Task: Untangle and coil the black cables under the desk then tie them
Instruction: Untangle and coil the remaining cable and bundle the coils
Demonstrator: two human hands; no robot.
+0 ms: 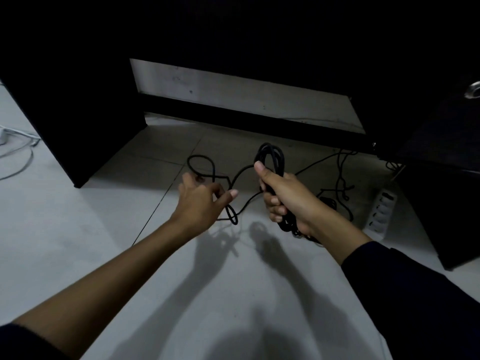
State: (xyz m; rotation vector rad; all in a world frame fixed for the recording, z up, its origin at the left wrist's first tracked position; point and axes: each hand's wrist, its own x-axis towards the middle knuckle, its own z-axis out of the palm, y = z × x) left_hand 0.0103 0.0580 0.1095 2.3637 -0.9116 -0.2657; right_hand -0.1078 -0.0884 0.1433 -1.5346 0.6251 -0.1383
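Observation:
My right hand [285,196] grips a coil of black cable [271,158]; its loops stick up above my thumb and hang out below my palm. From the coil a loose length of the same black cable [201,158] runs left and lies in curls on the floor. My left hand [200,203] is beside it, pinching a small loop of that loose length between thumb and fingers. Both hands hover above the pale tiled floor in front of the dark desk.
The dark desk side panel [78,120] stands at left and a dark cabinet [441,203] at right. A white power strip [380,214] lies on the floor at right, among thin black wires [340,178]. Grey cables [18,152] trail at far left.

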